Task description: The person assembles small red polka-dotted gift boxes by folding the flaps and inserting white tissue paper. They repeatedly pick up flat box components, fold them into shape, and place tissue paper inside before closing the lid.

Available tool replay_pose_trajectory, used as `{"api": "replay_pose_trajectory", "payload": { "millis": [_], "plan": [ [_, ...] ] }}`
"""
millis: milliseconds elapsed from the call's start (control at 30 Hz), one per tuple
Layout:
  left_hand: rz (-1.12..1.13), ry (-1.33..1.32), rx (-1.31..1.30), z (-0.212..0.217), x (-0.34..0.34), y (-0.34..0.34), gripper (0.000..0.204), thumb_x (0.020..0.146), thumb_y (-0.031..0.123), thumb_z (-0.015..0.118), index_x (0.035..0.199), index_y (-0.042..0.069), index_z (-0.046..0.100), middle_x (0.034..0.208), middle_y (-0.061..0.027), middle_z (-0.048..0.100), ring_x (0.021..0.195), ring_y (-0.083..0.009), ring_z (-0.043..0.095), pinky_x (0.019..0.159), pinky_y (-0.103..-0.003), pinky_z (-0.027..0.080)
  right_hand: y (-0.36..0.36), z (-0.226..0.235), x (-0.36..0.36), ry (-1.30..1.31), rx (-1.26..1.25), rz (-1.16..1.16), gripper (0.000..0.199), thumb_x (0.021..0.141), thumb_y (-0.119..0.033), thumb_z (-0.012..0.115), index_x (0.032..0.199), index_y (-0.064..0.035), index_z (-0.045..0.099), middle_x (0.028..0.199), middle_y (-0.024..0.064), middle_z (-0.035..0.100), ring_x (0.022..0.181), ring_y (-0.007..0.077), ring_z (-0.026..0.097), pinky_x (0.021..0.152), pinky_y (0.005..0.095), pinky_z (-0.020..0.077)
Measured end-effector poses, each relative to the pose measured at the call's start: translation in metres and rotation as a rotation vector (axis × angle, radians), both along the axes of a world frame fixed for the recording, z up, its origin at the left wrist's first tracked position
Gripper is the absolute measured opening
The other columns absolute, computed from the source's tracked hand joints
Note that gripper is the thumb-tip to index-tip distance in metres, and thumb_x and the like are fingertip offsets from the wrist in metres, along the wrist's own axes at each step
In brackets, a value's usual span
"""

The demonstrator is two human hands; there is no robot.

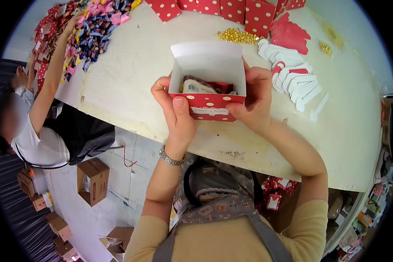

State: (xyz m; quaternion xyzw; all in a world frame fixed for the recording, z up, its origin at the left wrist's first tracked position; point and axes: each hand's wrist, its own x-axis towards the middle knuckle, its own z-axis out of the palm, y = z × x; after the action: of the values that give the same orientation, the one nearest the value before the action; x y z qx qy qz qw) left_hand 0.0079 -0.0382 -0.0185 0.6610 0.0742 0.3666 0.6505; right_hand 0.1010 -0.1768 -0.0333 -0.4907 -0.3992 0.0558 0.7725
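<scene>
Between my two hands, above the near part of the pale table, is a small red gift box [210, 104] with cream dots and a label on its front. Its lid flap stands up, showing the white inside. Wrapped sweets [200, 84] lie in it, partly hidden by the front wall. My left hand [179, 115] grips the left side, thumb against the front. On the other side my right hand [256, 101] is closed round the box, its thumb on the front near the label.
Beyond the box stand several dotted red boxes [257, 18] beside a heap of small gold pieces [236, 36]. White and red paper strips [296, 78] fan out at right. A co-worker [41, 144] reaches into piled wrapped sweets [94, 32] at far left. Cardboard boxes [99, 182] sit on the floor.
</scene>
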Motion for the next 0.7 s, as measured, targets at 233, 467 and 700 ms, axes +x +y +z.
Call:
{"api": "replay_pose_trajectory", "payload": {
  "millis": [233,467,700],
  "plan": [
    [0.048,0.037,-0.04,0.013,0.003,0.001,0.023,0.095,0.021,0.055,0.103,0.0,0.051,0.109,-0.0117,0.056,0.094,-0.011,0.051,0.087,-0.025,0.041,-0.003,0.019,0.0,-0.356,-0.306,-0.347,0.023,0.081,-0.015,0.07,0.096,-0.001,0.058,0.108,0.0165,0.06,0.09,0.0233,0.058,0.077,0.0301,0.0459],
    [-0.018,0.218,-0.429,0.034,0.011,0.006,0.019,0.089,0.017,0.066,0.08,0.0,0.062,0.072,-0.0011,0.061,0.062,-0.0027,0.05,0.057,-0.018,0.042,0.004,0.026,-0.003,-0.213,-0.31,-0.411,0.014,0.085,-0.012,0.066,0.084,0.0013,0.065,0.089,0.0122,0.066,0.075,0.019,0.063,0.065,0.0265,0.0487],
    [0.107,0.207,-0.064,0.032,0.015,0.003,0.025,0.09,0.024,0.064,0.085,0.0,0.061,0.074,0.0003,0.061,0.064,-0.0018,0.048,0.057,-0.018,0.04,0.002,0.024,0.001,-0.187,-0.385,-0.377,0.016,0.085,-0.011,0.066,0.092,0.0018,0.06,0.09,0.0098,0.063,0.08,0.0175,0.062,0.069,0.0273,0.0489]
  ]
}}
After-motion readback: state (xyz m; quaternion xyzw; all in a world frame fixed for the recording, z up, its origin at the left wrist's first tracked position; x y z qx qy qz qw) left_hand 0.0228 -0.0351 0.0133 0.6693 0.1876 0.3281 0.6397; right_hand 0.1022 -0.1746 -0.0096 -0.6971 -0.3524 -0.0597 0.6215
